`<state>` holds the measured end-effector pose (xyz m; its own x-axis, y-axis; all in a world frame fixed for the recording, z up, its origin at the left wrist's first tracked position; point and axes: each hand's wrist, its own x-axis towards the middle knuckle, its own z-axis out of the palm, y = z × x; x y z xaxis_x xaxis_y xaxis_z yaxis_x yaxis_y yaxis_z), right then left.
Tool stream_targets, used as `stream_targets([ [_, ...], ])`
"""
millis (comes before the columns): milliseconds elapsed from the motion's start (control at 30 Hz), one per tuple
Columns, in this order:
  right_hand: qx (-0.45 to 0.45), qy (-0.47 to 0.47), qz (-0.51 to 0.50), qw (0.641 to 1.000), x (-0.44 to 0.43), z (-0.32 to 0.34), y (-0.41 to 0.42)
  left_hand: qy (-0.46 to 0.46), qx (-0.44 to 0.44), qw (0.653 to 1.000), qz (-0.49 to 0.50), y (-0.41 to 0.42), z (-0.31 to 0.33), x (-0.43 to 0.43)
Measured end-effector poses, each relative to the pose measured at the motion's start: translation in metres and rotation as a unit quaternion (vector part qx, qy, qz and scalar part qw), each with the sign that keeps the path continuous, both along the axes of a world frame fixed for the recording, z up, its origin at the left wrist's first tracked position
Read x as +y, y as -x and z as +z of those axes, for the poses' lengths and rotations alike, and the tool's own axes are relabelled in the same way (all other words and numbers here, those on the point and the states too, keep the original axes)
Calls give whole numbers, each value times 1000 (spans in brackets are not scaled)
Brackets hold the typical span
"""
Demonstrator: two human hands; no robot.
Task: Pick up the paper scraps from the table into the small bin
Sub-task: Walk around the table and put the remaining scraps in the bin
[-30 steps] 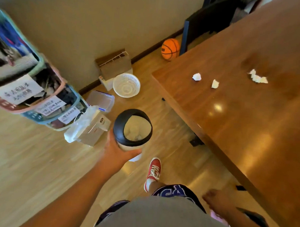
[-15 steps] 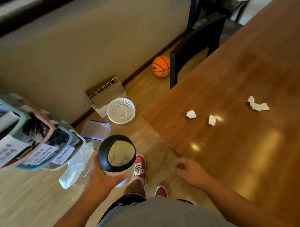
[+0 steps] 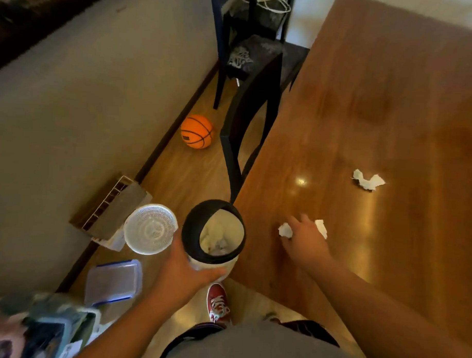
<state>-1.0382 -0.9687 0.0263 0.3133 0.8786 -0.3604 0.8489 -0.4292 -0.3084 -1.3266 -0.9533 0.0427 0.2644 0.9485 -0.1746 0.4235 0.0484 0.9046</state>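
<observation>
Wood bench (image 3: 392,117): brown and shiny, it carries the paper scraps, so the person stands at its near edge
Small bin (image 3: 214,231): white with a black ring on top, held up beside the bench edge, likely so scraps have a short way to go; some paper is already inside
Left hand (image 3: 184,273): fingers wrapped around the bin wall, holding it with its mouth up
Right hand (image 3: 305,240): stretched over the bench, fingers spread a little, holding nothing yet
Near scrap (image 3: 285,230): a white ball touching the fingers, probably first to go
Second scrap (image 3: 321,228): just beside the hand
Far scrap (image 3: 368,180): well apart, needs a longer reach
</observation>
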Motion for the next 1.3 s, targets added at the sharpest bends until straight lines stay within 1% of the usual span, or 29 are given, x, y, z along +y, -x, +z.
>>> stream_targets([
  [100, -17, 26, -11, 999, 4, -8, 3, 21, 5, 1000, -10, -9, 4, 27],
  [233, 3, 44, -26, 999, -6, -16, 4, 30, -1, 999, -31, -20, 1, 48],
  [300, 26, 47, -34, 998, -12, -17, 3, 39, -10, 998, -51, -26, -1, 53],
  [367, 63, 49, -63, 995, -16, -13, 1, 45, -16, 997, -63, -31, -4, 55],
  [433, 109, 23, -102, 989, -19, -2, -1, 50, -18, 996, -66, -35, -7, 55],
  [500, 153, -27, -134, 979, -23, 16, -5, 57, -24, 996, -64, -39, -10, 53],
  [567, 178, -91, -150, 968, -26, 40, -11, 64, -28, 995, -66, -44, -9, 50],
  [700, 221, -223, -147, 938, -29, 106, -21, 72, -39, 994, -70, -59, -3, 45],
  [800, 229, -352, -127, 898, -29, 161, -19, 69, -45, 994, -77, -70, 3, 40],
  [867, 212, -448, -104, 862, -30, 189, -13, 60, -53, 993, -84, -78, 7, 37],
  [933, 189, -523, -92, 826, -31, 198, -6, 54, -55, 993, -88, -86, 10, 35],
  [967, 183, -537, -90, 819, -29, 195, -1, 52, -56, 993, -88, -89, 11, 34],
  [1000, 183, -523, -83, 829, -27, 189, 3, 48, -58, 993, -87, -92, 12, 32],
  [1033, 179, -466, -68, 864, -23, 180, 7, 44, -60, 994, -85, -95, 13, 31],
  [1067, 162, -374, -41, 912, -19, 170, 12, 39, -60, 994, -84, -97, 13, 29],
  [1100, 135, -286, -3, 949, -18, 158, 14, 34, -59, 994, -83, -98, 14, 27],
  [1133, 112, -243, 28, 963, -19, 145, 13, 31, -57, 994, -83, -100, 15, 25],
  [1167, 107, -239, 34, 964, -20, 135, 8, 29, -56, 995, -83, -100, 16, 24],
  [1233, 115, -252, -7, 961, -23, 116, -10, 33, -54, 995, -79, -99, 15, 23],
  [1300, 144, -215, -73, 963, -26, 94, -32, 41, -55, 995, -74, -95, 12, 21],
])
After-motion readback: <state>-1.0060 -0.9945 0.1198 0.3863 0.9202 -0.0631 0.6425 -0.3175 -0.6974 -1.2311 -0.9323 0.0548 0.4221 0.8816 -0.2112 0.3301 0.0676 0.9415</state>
